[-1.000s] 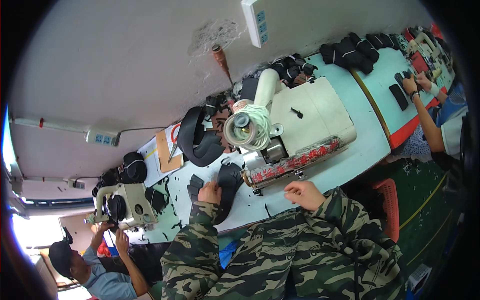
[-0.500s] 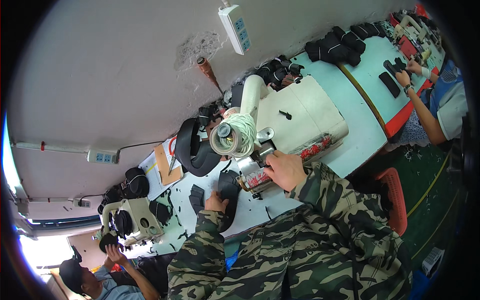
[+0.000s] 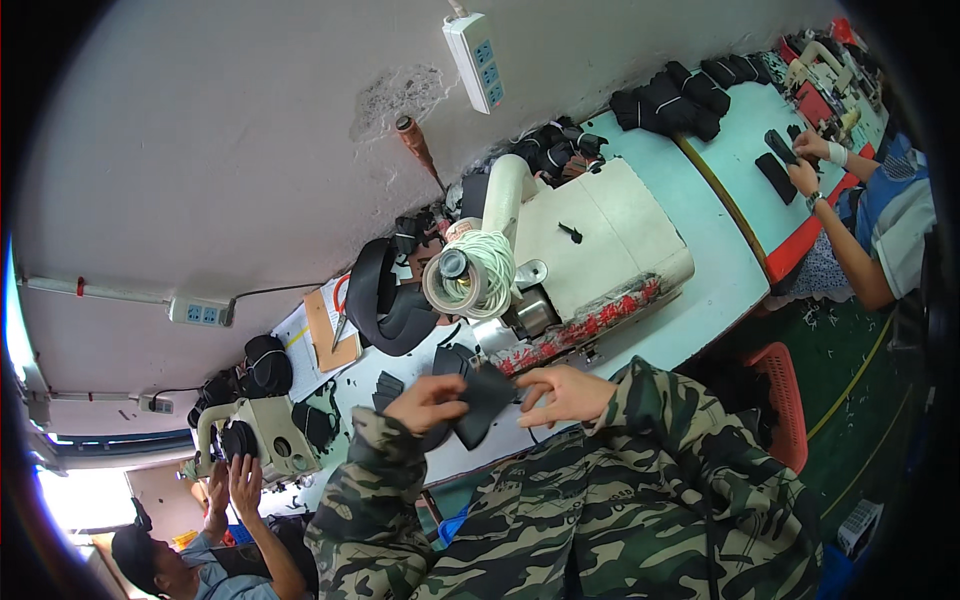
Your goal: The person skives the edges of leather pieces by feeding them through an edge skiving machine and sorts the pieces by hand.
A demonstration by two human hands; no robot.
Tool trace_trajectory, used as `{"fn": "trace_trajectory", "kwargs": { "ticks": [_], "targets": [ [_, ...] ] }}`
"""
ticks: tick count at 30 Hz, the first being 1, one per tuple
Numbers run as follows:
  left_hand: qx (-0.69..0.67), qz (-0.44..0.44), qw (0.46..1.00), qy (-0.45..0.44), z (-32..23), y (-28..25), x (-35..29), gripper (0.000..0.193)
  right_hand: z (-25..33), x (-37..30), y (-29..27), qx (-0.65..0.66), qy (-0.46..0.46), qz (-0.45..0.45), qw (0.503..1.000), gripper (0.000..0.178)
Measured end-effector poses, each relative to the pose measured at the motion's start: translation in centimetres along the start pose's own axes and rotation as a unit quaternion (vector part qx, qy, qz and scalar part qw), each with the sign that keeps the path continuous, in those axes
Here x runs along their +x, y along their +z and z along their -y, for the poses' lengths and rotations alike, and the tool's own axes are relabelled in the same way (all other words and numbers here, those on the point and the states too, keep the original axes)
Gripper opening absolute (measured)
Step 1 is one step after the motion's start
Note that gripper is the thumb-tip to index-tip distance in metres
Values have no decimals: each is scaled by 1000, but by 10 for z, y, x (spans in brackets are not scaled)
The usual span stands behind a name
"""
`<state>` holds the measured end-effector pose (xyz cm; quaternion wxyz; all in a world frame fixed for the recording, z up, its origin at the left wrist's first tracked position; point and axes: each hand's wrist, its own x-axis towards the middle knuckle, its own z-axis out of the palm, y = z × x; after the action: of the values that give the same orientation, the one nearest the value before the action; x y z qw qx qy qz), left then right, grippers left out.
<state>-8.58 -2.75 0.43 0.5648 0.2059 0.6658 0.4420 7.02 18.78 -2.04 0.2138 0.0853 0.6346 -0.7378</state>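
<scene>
My left hand (image 3: 428, 403) is closed, pinching a flat dark fabric piece (image 3: 490, 398) by its left edge. That piece is raised above the table and hides part of what lies behind it. To its right, close to its edge, my right hand (image 3: 568, 393) has its fingers bent and apart, with nothing seen in them. A white sewing machine (image 3: 600, 230) stands just beyond my hands, its front marked with red and carrying a coil of pale thread (image 3: 490, 262). More black cut pieces (image 3: 386, 388) lie on the table behind my left hand.
Scissors with orange handles (image 3: 341, 305) lie on papers beside a curved black strip (image 3: 375, 300). A red plastic basket (image 3: 783, 405) is at my right. One co-worker (image 3: 865, 220) handles dark pieces at far right; another (image 3: 245, 500) works at a machine, lower left.
My left hand has come up from the table with a dark fabric piece and moved nearer my right hand. My right hand has left the sewing machine's front and moved down toward me.
</scene>
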Motion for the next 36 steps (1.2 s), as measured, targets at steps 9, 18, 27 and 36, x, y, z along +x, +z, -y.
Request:
{"fn": "trace_trajectory", "kwargs": {
  "ticks": [9, 18, 27, 36],
  "targets": [
    [-42, 115, 990, -70, -20, 8, 61, 15, -3, -7, -31, 79, -124, -333, 931, 14],
    [140, 14, 982, -125, -27, -12, 99, 17, -9, -3, -17, -58, -107, -346, 930, 14],
    [215, -50, 975, -36, -29, -21, 115, 26, -17, -10, -24, 58, -89, -332, 937, 12],
    [186, -50, 981, -32, -24, -21, 110, 32, -7, -2, -24, 48, -51, -289, 955, 11]
  ]
}}
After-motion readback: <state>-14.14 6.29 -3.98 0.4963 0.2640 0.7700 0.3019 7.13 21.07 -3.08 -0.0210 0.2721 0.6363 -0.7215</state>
